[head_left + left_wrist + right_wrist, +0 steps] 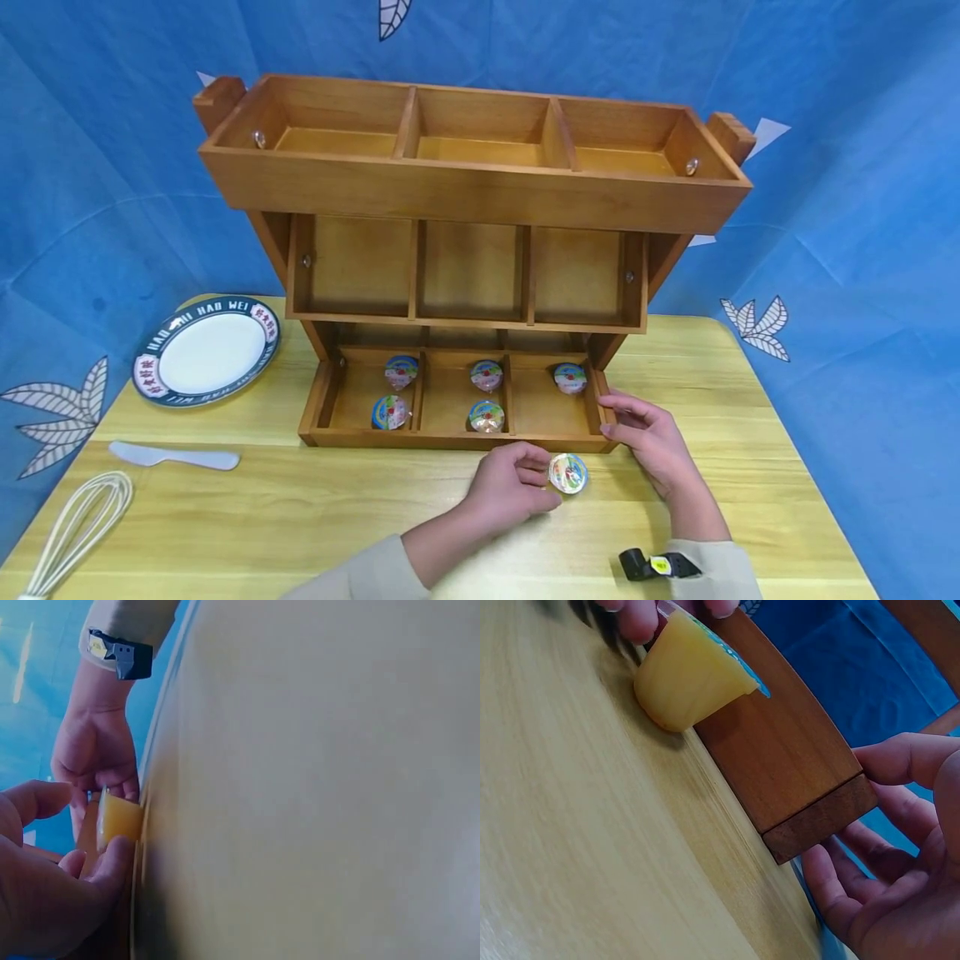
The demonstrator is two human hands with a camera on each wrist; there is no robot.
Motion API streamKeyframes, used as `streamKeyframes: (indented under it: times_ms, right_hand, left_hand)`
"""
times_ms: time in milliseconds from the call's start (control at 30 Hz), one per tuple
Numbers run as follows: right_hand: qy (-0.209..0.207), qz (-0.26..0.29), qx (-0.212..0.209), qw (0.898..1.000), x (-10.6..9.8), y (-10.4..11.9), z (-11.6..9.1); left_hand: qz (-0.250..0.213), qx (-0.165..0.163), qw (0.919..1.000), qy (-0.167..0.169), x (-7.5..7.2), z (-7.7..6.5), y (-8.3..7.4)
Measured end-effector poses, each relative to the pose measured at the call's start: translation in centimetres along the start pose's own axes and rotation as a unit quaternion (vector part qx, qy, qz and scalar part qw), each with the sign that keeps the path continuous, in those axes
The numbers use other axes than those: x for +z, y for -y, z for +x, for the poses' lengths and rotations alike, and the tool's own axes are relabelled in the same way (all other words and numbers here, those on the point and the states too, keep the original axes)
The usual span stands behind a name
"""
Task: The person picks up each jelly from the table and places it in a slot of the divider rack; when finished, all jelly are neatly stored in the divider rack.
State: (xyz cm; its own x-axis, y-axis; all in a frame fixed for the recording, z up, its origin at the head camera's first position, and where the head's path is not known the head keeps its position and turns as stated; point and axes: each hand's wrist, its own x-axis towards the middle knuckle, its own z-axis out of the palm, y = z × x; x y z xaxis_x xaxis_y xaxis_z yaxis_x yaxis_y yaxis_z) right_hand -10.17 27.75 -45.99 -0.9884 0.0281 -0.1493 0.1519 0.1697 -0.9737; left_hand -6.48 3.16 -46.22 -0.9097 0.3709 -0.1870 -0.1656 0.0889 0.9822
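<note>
A jelly cup (pixel 567 473) with a printed foil lid and yellow filling stands on the table in front of the wooden rack's bottom tray (pixel 457 442). My left hand (pixel 513 483) is around its left side, fingertips right at the cup, the upper digit apart from it in the left wrist view. My right hand (pixel 651 437) grips the right front corner of the bottom tray, as the right wrist view shows. In that tray sit more jelly cups: two in the left compartment, two in the middle, and one jelly cup (pixel 570 378) at the back of the right compartment.
Above the bottom tray rise the rack's middle tray (pixel 468 321) and top tray (pixel 480 187), each with three compartments. On the left lie a plate (pixel 217 354) with a dark patterned rim, a white spreader knife (pixel 174 456) and a whisk (pixel 78 529). A blue cloth hangs behind.
</note>
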Motion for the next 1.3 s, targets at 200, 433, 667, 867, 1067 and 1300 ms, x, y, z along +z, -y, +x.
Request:
streamKeyframes:
  times_ms: [200, 433, 667, 867, 1067, 1300]
  right_hand:
    - [0.0, 0.0, -0.002, 1.0, 0.1, 0.0, 0.0]
    - [-0.001, 0.004, -0.003, 1.0, 0.0, 0.0, 0.0]
    - [-0.003, -0.003, 0.0, 1.0, 0.0, 0.1, 0.0]
    - [-0.001, -0.005, 0.0, 1.0, 0.0, 0.0, 0.0]
    - [0.0, -0.005, -0.003, 1.0, 0.0, 0.0, 0.0]
    - [0.0, -0.006, -0.004, 1.0, 0.1, 0.1, -0.1]
  left_hand:
    - [-0.064, -0.04, 0.9971, 0.01, 0.3, -0.3, 0.6]
    - [-0.053, -0.06, 0.9955, 0.05, 0.4, -0.8, 0.6]
    - [0.076, 0.04, 0.9958, 0.033, 0.6, -0.1, 0.9]
    - [0.123, 0.099, 0.9871, 0.025, 1.4, 0.8, 1.2]
    - [0.126, 0.119, 0.9847, 0.016, 2.1, 1.6, 1.6]
    - [0.175, 0.171, 0.9696, 0.003, 2.4, 2.1, 2.1]
